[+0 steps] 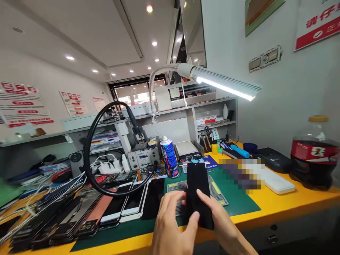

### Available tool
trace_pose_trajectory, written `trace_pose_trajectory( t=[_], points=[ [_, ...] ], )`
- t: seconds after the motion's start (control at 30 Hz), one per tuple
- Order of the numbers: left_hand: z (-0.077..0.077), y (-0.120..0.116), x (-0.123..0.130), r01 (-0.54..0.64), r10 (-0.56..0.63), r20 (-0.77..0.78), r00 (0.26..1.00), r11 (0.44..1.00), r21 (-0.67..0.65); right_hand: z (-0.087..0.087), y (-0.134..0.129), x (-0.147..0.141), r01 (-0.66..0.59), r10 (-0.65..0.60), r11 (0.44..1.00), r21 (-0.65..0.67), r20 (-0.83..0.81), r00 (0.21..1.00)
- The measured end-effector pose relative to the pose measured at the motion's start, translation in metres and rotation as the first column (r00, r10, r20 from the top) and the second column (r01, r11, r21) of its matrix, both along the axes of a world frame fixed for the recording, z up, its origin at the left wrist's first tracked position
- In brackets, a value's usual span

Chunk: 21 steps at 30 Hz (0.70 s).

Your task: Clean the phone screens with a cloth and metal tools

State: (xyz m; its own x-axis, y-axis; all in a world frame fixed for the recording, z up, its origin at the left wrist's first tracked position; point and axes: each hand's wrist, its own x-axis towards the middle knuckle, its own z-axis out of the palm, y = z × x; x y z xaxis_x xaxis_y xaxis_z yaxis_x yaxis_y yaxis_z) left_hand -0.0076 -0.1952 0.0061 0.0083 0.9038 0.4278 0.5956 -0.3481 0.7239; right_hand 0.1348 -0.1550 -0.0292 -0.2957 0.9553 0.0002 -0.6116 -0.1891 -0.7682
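Observation:
A black smartphone (197, 179) with a dark screen is held up, tilted, over the work mat. My right hand (221, 216) grips its right side, the thumb lying on the screen and the other fingers hidden behind. My left hand (171, 225) is curled at the phone's left edge, its thumb over the lower screen. Beneath the phone lies a grey perforated pad (218, 191) with yellow strips, on the green mat (243, 207).
Phones and phone parts (79, 212) crowd the left side. A thick black hose (87, 152) loops above them from a soldering or hot-air station (143, 157). Behind the phone stands a blue spray can (169, 157). A lit lamp (225, 85) hangs above; a cola bottle (315, 152) stands right.

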Motion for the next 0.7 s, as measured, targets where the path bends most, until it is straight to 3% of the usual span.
trace_pose_trajectory(
  t=[0.07,0.17,0.3,0.43,0.53,0.7],
  points=[
    [-0.002,-0.007,0.004,-0.014,0.010,-0.044,0.999,0.996,-0.087,-0.007,-0.006,-0.003,0.090,-0.099,0.994,0.054,0.212,0.972],
    [-0.004,-0.015,0.005,-0.075,0.069,-0.045,0.997,0.986,-0.146,-0.014,-0.014,-0.007,0.026,-0.084,0.988,0.152,0.388,0.918],
    [0.001,-0.024,-0.001,-0.101,0.096,-0.044,0.994,0.984,-0.146,-0.005,-0.023,-0.016,-0.124,0.047,0.982,0.139,0.460,0.887],
    [0.007,-0.031,-0.013,-0.127,0.119,-0.053,0.991,0.976,-0.178,0.007,-0.024,-0.029,-0.225,0.089,0.953,0.203,0.523,0.848],
    [0.010,-0.034,-0.022,-0.169,0.167,-0.032,0.986,0.978,-0.123,0.017,-0.022,-0.036,-0.301,0.124,0.928,0.218,0.580,0.805],
    [0.036,-0.016,-0.054,-0.159,0.160,0.002,0.987,0.982,-0.098,0.036,-0.008,-0.022,-0.300,-0.008,0.891,0.341,0.672,0.740]
  ],
)
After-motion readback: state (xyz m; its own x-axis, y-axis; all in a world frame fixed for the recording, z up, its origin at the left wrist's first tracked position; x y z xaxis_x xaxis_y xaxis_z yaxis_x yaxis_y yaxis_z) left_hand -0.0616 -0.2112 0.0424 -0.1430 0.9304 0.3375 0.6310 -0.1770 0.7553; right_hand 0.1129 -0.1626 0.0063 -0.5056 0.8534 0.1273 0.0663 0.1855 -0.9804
